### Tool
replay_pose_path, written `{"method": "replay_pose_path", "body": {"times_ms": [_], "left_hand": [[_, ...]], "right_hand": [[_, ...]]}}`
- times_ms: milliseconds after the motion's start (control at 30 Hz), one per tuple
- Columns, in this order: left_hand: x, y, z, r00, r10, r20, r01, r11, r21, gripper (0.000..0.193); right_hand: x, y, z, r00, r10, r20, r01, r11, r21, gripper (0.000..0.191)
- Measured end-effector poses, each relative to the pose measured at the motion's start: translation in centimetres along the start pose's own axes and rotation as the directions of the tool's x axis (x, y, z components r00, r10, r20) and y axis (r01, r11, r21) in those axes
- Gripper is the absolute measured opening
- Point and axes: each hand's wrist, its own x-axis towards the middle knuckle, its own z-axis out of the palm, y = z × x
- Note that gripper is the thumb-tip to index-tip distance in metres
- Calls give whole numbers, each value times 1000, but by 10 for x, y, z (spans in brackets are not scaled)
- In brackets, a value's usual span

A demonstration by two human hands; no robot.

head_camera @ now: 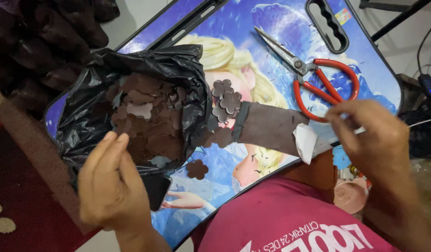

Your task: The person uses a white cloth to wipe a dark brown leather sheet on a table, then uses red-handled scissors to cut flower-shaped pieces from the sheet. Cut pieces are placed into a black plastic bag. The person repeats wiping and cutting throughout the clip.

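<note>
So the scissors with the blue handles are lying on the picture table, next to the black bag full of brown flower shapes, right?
Not quite. The scissors have red handles, not blue, as the head view shows. The rest is right: they lie on the picture table, and the black bag holds brown flower shapes.

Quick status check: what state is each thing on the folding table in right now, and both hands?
Black plastic bag: open, holding brown flower-shaped cutouts.
Loose cutouts: lying on the table, outside the bag.
Scissors: closed, lying flat, untouched.
Brown strip: lying flat, white piece at its end.
Left hand: at the bag's near edge; grip unclear.
Right hand: beside the scissors' handles, fingers curled.
</note>
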Motion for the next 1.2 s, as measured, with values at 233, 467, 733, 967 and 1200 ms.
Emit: {"method": "replay_pose_path", "body": {"times_ms": [233,467,733,967,1200], "left_hand": [[-40,7,14,988,76,133,-68,995,-69,24],[-73,24,4,969,-1,246,36,990,-137,22],[-83,37,15,907,-162,388,201,978,-61,43],[-92,18,20,892,-128,433,222,959,-174,26],[-106,-7,38,801,-280,529,466,847,-257,16]], "right_hand": [[-21,31,-11,809,-411,419,388,910,144,45],[-26,36,5,870,-286,402,296,954,38,28],[-56,72,0,973,-48,227,-133,685,716,8],[-123,157,-7,993,121,-2,8,-51,999,16],[-124,167,-54,812,575,-100,-233,476,848,14]]}}
